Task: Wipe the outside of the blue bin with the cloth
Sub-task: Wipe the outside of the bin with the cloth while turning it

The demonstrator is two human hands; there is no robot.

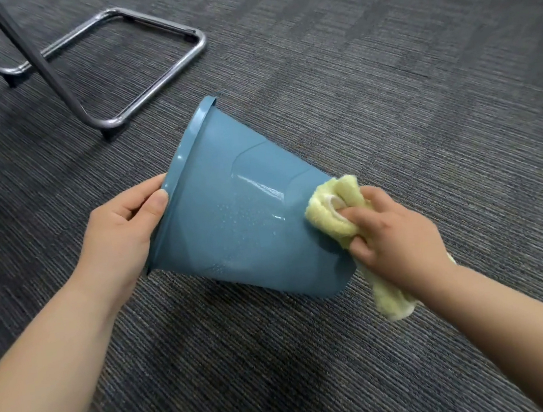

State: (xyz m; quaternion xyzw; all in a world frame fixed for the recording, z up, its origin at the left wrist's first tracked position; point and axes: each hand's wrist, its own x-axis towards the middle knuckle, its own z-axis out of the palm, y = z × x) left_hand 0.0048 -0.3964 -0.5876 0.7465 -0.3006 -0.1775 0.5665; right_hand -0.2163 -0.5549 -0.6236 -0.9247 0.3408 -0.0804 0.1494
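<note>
Right hand (392, 235) bunched round yellow cloth (333, 213), pressing blue bin (220, 247) wall near base, 3 o'clock. Left hand (121, 232) clamps rim (186, 148), 9 o'clock. Bin tilted over carpet (385, 87); droplets (232, 211) mid-wall, so wiping looks partway.

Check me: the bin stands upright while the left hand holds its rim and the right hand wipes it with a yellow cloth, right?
Not upright: the head view shows the blue bin tipped on its side. The left hand holds its rim, and the right hand wipes it with the yellow cloth.
</note>
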